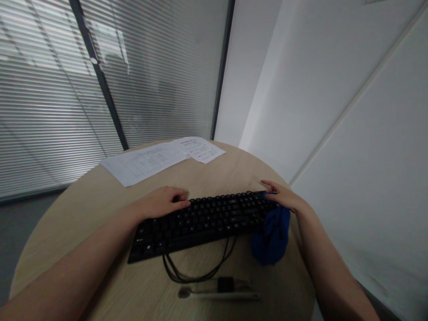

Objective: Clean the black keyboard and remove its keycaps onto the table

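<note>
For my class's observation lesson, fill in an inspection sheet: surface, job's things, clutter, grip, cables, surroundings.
Surface: pale wood-look table with a curved edge; no spill seen.
Job's things: black keyboard, lying slantwise; blue cloth at its right end.
Clutter: printed papers at the far side; brush nearest the viewer, a small dark block beside it, identity unclear.
Grip: left hand touches the keyboard's left part; right hand holds the cloth.
Cables: black cable looped below the keyboard; ends not visible.
Surroundings: slatted blinds left, white wall right.

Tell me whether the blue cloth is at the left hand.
No, the cloth is at the right hand, by the keyboard.
</note>
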`<state>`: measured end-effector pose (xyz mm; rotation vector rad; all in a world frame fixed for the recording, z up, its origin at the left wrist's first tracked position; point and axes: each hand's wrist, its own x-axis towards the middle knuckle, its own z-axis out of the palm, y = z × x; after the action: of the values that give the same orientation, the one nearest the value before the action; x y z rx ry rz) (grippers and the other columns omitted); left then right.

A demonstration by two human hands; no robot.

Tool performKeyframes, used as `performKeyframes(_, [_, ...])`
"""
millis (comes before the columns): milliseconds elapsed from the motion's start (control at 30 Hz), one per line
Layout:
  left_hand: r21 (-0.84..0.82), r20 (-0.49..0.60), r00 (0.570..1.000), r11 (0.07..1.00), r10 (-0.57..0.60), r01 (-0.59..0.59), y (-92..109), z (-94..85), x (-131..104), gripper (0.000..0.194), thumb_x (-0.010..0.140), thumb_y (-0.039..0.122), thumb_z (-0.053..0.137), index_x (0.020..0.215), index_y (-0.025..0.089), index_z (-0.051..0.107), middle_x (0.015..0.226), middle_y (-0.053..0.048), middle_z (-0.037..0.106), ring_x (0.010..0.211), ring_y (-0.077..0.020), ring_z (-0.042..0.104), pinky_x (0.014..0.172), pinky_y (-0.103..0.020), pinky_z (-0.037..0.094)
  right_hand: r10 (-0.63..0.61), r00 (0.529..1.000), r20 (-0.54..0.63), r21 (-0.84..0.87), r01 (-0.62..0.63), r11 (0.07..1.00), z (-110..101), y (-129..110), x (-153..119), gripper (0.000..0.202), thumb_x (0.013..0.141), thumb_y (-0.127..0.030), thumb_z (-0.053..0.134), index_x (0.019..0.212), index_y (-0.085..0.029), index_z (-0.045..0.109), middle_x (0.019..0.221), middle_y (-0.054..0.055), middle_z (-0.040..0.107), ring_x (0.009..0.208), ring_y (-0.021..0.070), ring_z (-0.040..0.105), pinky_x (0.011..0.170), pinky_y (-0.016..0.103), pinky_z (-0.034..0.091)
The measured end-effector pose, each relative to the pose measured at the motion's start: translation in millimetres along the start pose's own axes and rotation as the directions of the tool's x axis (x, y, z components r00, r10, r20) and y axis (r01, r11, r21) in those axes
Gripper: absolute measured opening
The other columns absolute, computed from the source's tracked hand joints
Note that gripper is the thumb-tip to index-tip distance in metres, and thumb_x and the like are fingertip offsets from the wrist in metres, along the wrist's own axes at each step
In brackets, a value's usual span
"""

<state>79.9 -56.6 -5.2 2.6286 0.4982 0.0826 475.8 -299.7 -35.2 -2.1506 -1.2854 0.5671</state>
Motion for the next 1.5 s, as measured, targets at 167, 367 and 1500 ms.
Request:
performKeyframes(167, [0.001,-0.003,1.0,1.0,0.007,-0.007,0.7,-0.1,0.1,0.042,0.09,0.058,0.048,0.073,0.02,0.054,0.071,-0.001,0.06,0.067,-0.0176,0.052,0.063,-0.031,0.031,0.011,1.0,0.018,0.028,-0.012,1.0,-2.0,0.3,-1.1,0.074,0.08,-0.025,0.063,0.151,-0.021,0.044,0.103,0.005,0.066,0.081,0.0175,0.061,0.074,0.03,0.049])
performKeyframes(367, [0.005,-0.005,1.0,1.0,0.014,-0.014,1.9,-1.4,0.3,0.042,0.09,0.059,0.048,0.074,0.02,0.055,0.071,-0.001,0.06,0.067,-0.017,0.052,0.063,-0.03,0.031,-0.003,0.997,-0.083,0.009,0.004,1.0,8.1,-0.5,6.9,0.066,0.081,-0.021,0.063,0.146,-0.02,0.051,0.102,0.004,0.069,0.088,0.0185,0.064,0.083,0.031,0.05])
performKeyframes(1500, [0.01,0.007,1.0,1.0,0.009,-0.009,-0.4,-1.5,0.8,0.044,0.091,0.06,0.048,0.075,0.02,0.058,0.073,-0.001,0.063,0.069,-0.0182,0.054,0.064,-0.031,0.032,0.095,0.987,0.126,0.348,-0.133,0.928,-2.9,1.5,-3.1,0.071,0.082,-0.021,0.061,0.151,-0.023,0.045,0.105,0.005,0.075,0.095,0.023,0.069,0.094,0.041,0.054])
